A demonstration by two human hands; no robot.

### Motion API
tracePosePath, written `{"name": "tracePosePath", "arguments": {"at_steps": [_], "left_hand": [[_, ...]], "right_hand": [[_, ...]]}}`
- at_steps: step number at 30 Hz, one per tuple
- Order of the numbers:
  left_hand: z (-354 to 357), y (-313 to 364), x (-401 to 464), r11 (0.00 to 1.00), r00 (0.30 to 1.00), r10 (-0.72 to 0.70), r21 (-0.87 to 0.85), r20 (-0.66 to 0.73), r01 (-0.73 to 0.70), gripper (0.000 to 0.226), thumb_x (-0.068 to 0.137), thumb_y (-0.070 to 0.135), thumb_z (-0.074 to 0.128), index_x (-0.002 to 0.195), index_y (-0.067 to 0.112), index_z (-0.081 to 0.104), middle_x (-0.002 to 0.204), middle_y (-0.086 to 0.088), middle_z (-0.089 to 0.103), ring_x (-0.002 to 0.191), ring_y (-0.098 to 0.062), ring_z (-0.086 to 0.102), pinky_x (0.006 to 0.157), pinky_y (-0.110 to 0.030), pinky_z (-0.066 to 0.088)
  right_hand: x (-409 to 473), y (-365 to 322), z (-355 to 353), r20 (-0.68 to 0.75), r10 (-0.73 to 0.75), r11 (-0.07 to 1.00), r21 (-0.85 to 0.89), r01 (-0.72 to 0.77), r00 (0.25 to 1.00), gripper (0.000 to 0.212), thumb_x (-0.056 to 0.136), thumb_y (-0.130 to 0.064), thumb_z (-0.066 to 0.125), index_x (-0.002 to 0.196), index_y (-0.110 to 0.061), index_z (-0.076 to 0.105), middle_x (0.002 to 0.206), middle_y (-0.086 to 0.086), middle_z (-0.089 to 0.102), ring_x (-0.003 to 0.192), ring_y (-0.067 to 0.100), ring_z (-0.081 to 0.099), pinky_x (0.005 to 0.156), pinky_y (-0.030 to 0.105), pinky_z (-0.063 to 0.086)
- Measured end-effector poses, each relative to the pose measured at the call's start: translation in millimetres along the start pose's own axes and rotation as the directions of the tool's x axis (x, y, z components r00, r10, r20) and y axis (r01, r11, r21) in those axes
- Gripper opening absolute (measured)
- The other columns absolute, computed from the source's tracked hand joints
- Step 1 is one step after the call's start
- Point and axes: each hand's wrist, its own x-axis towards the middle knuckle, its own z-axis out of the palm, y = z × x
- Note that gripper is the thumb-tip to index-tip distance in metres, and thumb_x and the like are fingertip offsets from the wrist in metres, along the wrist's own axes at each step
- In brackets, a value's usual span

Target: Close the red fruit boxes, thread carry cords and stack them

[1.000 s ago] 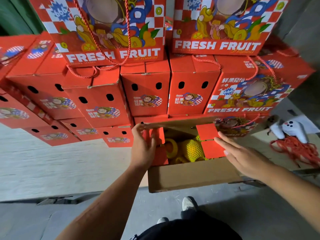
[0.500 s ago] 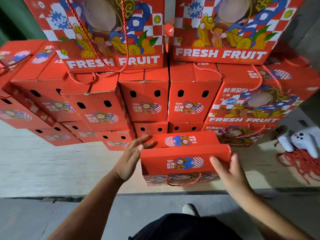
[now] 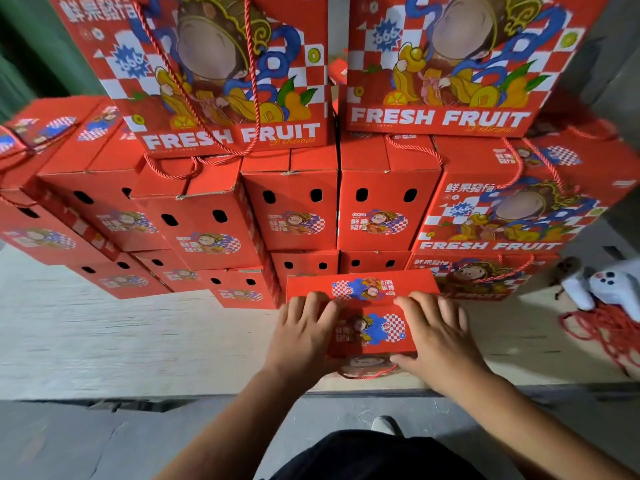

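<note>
A red fruit box (image 3: pixel 367 289) stands on the pale board in front of me with its top flaps folded shut. My left hand (image 3: pixel 301 332) lies flat on the left part of its lid, fingers spread. My right hand (image 3: pixel 438 336) presses the right part of the lid, with the thumb hooked over the near edge. A red carry cord (image 3: pixel 367 375) loops out of the box's near face below the lid. Behind it rises a stack of closed red fruit boxes (image 3: pixel 298 209), some with cords threaded.
A heap of loose red cords (image 3: pixel 609 330) lies on the board at the right, with a white game controller (image 3: pixel 602 285) beside it. The pale board (image 3: pixel 121 341) ends at a near edge above a grey concrete floor (image 3: pixel 104 441). My shoe (image 3: pixel 384 424) shows below.
The box went from open, with netted fruit showing, to shut. Both hands moved from its sides onto the lid and now press it flat.
</note>
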Motion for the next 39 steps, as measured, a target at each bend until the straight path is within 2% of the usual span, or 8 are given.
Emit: {"name": "tracePosePath", "arguments": {"at_steps": [7, 11, 17, 22, 25, 29, 34, 39], "left_hand": [[11, 7, -16, 1.000, 0.996, -0.003, 0.015, -0.092, 0.005, 0.084, 0.069, 0.070, 0.071, 0.138, 0.026, 0.053, 0.119, -0.002, 0.054, 0.098, -0.029, 0.052, 0.084, -0.042, 0.045], [10, 9, -6, 0.997, 0.998, -0.066, 0.029, 0.018, 0.065, 0.090, 0.070, 0.075, 0.064, 0.144, 0.026, 0.053, 0.140, -0.009, 0.052, 0.126, -0.036, 0.050, 0.110, -0.048, 0.042], [9, 0, 6, 0.989, 0.965, -0.046, 0.147, 0.258, 0.008, 0.119, 0.079, 0.080, 0.057, 0.166, 0.028, -0.007, 0.171, -0.013, 0.015, 0.159, -0.038, 0.008, 0.128, -0.057, -0.004], [3, 11, -7, 0.980, 0.991, -0.058, 0.195, 0.119, 0.034, 0.106, 0.067, 0.080, 0.074, 0.155, 0.031, 0.041, 0.130, -0.007, 0.053, 0.108, -0.028, 0.052, 0.096, -0.041, 0.042], [7, 17, -17, 0.984, 0.998, -0.042, 0.174, 0.042, 0.034, 0.102, 0.055, 0.075, 0.084, 0.142, 0.030, 0.056, 0.115, -0.005, 0.057, 0.096, -0.026, 0.053, 0.084, -0.039, 0.047], [10, 20, -24, 0.990, 0.999, -0.035, 0.140, 0.013, 0.033, 0.103, 0.058, 0.070, 0.083, 0.148, 0.030, 0.052, 0.116, -0.004, 0.056, 0.097, -0.026, 0.053, 0.086, -0.039, 0.046], [10, 2, 6, 0.992, 0.971, -0.033, 0.128, 0.238, 0.002, 0.117, 0.081, 0.079, 0.059, 0.166, 0.030, -0.005, 0.166, -0.015, 0.018, 0.152, -0.038, 0.018, 0.128, -0.052, 0.009], [13, -6, 15, 0.995, 0.944, 0.010, 0.092, 0.331, -0.043, 0.125, 0.079, 0.091, 0.048, 0.164, 0.027, -0.019, 0.173, -0.017, -0.007, 0.161, -0.038, -0.007, 0.126, -0.055, -0.013]], "right_hand": [[-14, -8, 10, -0.033, 0.058, 0.998, -0.033, -0.059, 0.998, 0.109, 0.044, -0.072, 0.087, 0.133, -0.024, 0.049, 0.130, 0.005, 0.045, 0.112, 0.031, 0.044, 0.089, 0.048, 0.042], [0, -11, 2, 0.110, 0.097, 0.995, -0.034, -0.094, 0.989, 0.112, 0.051, -0.079, 0.078, 0.141, -0.029, 0.032, 0.143, 0.002, 0.029, 0.124, 0.030, 0.037, 0.101, 0.046, 0.035], [12, -9, 5, 0.270, 0.106, 0.988, 0.079, -0.132, 0.957, 0.135, 0.064, -0.076, 0.072, 0.156, -0.039, -0.020, 0.164, -0.001, -0.022, 0.151, 0.029, -0.013, 0.124, 0.054, 0.005], [-3, -19, 4, 0.159, 0.170, 0.985, -0.060, -0.163, 0.973, 0.134, 0.054, -0.082, 0.072, 0.159, -0.040, 0.000, 0.145, 0.002, 0.022, 0.131, 0.032, 0.022, 0.113, 0.052, 0.031], [-11, -12, 8, 0.040, 0.080, 0.988, -0.138, -0.074, 0.996, 0.125, 0.045, -0.087, 0.074, 0.151, -0.029, 0.038, 0.125, 0.005, 0.043, 0.110, 0.031, 0.042, 0.096, 0.051, 0.040], [-11, -9, 5, 0.025, 0.025, 0.982, -0.188, -0.020, 0.999, 0.130, 0.050, -0.090, 0.065, 0.157, -0.026, 0.030, 0.117, 0.006, 0.048, 0.100, 0.030, 0.046, 0.091, 0.048, 0.039], [16, -13, 0, 0.309, 0.139, 0.987, 0.029, -0.156, 0.941, 0.142, 0.057, -0.082, 0.069, 0.153, -0.048, -0.029, 0.164, 0.000, -0.016, 0.149, 0.034, 0.001, 0.121, 0.057, 0.017], [27, -6, 2, 0.416, 0.089, 0.993, 0.032, -0.113, 0.905, 0.142, 0.057, -0.091, 0.061, 0.148, -0.045, -0.038, 0.158, 0.002, -0.045, 0.151, 0.030, -0.032, 0.123, 0.057, -0.005]]}}
